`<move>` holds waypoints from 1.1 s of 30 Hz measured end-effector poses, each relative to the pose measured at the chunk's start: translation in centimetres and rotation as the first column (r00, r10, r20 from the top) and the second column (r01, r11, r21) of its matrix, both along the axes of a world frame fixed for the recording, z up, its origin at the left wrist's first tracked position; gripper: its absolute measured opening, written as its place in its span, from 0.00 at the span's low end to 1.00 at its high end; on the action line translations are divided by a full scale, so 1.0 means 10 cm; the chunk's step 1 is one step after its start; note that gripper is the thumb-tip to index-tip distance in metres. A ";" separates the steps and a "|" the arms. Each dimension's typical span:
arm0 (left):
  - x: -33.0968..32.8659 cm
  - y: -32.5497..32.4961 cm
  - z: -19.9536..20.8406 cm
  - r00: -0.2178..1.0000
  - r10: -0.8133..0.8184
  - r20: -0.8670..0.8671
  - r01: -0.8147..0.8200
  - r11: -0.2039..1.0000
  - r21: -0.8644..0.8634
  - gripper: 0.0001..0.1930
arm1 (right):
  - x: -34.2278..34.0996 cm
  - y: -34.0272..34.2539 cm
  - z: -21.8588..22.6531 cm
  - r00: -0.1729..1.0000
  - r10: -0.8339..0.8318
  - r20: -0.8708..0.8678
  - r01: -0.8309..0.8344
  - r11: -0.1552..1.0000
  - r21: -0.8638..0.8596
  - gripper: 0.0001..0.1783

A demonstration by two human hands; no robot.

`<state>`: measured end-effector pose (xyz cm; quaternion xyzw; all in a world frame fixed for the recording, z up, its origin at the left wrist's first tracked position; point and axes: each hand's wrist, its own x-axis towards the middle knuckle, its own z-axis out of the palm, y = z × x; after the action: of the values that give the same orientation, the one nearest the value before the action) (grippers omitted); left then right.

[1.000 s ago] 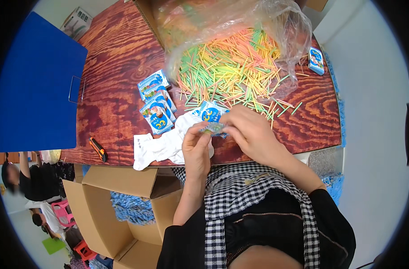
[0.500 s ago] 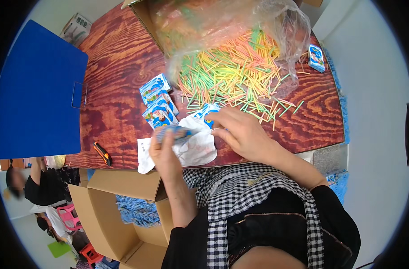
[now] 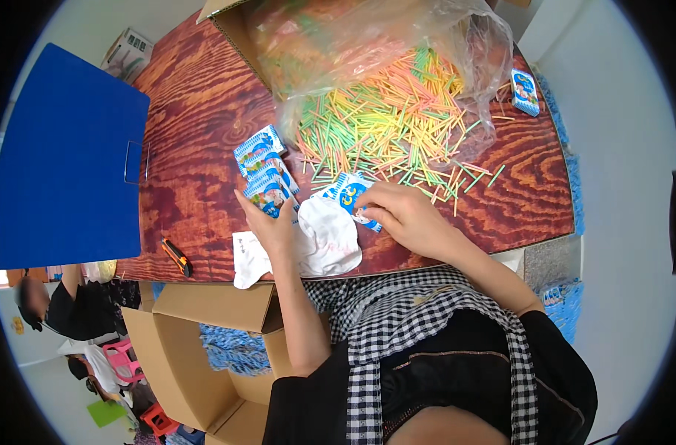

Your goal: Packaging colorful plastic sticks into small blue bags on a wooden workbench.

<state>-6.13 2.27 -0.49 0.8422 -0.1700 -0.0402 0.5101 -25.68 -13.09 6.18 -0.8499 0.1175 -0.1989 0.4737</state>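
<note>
My left hand (image 3: 273, 231) rests on the wooden table (image 3: 204, 111), its fingers touching the nearest of several small blue-and-white packets (image 3: 262, 167) lying in a row. My right hand (image 3: 402, 215) pinches another blue-and-white packet (image 3: 348, 193) just above a crumpled white cloth (image 3: 319, 241). Behind both hands lies a heap of thin coloured sticks (image 3: 382, 119), yellow, green and orange, spilling out of a clear plastic bag (image 3: 368, 44).
A blue board (image 3: 64, 156) covers the table's left side. An orange utility knife (image 3: 176, 256) lies near the front edge. One more packet (image 3: 525, 92) sits at the far right. An open cardboard box (image 3: 197, 348) stands below the table; another person (image 3: 64, 308) is at lower left.
My left hand left the packet both hands held and moved left to the row of packets. My right hand stayed over the cloth with a packet.
</note>
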 end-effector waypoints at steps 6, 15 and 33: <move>0.09 -0.20 0.02 0.964 0.002 0.265 -0.008 1.000 0.020 0.45 | 0.09 0.03 -0.07 0.997 0.071 0.004 -0.071 0.997 0.023 0.06; -0.10 -0.27 0.22 0.950 -0.106 0.293 0.023 0.962 0.273 0.53 | 0.03 -0.15 -0.40 0.913 -0.371 -0.173 0.316 0.907 -0.278 0.12; -0.49 -0.14 0.27 0.812 -0.414 0.412 0.388 0.909 0.150 0.15 | 0.11 -0.09 -0.48 0.940 -0.323 -0.112 0.241 0.859 -0.452 0.23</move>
<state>-11.06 0.91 2.24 0.7893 -0.4518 0.0369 0.4140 -24.62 -14.00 1.42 -0.9215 0.2376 -0.2080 0.2261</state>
